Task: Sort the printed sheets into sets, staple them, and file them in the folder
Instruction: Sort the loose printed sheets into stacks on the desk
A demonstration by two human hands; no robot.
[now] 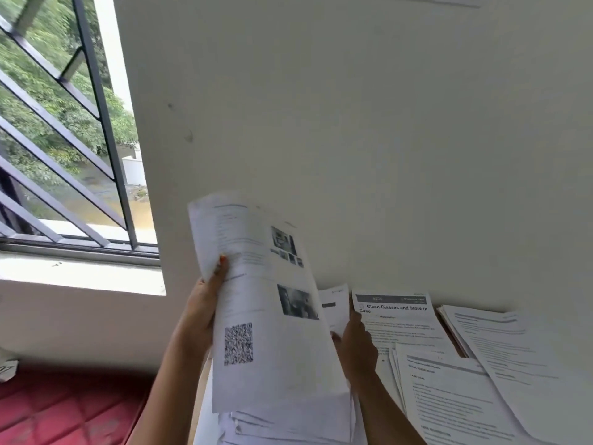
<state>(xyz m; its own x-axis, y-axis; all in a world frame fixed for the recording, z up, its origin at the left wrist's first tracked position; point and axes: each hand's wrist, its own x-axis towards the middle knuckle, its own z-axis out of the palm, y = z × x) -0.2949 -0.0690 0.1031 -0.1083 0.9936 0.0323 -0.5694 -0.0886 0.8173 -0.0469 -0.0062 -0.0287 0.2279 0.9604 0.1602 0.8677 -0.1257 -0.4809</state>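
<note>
Held sheets (272,316): one sheaf, raised upright in front of the wall (353,123), above the table's near left part. The front page shows 2 photo blocks and 1 QR code, and at least 2 pages are countable where the top left corner curls apart. Left hand (205,303): grips the sheaf's left edge, thumb pressed on the front page, the other fingers behind the paper and out of sight. Right hand (356,345): back of hand to camera, thumb at the sheaf's right edge. Its other fingers are hidden, so I cannot tell whether they pinch the paper or only touch it. On the table (453,342), paper in 5 groups:

1. A low pile (288,425) directly under the sheaf.
2. A single sheet (335,306) partly behind it.
3. A titled page (394,316) headed "Clean Glasses and Store in Case", against the wall.
4. A front stack (449,396) overlapping that page's lower edge.
5. A right stack (513,348), fanned, overlapping the front stack's right corner.

Other text is too blurred to read. One window (64,139) at left has dark diagonal bars, with green trees outside. One red quilted cushion (64,412) is at lower left.
</note>
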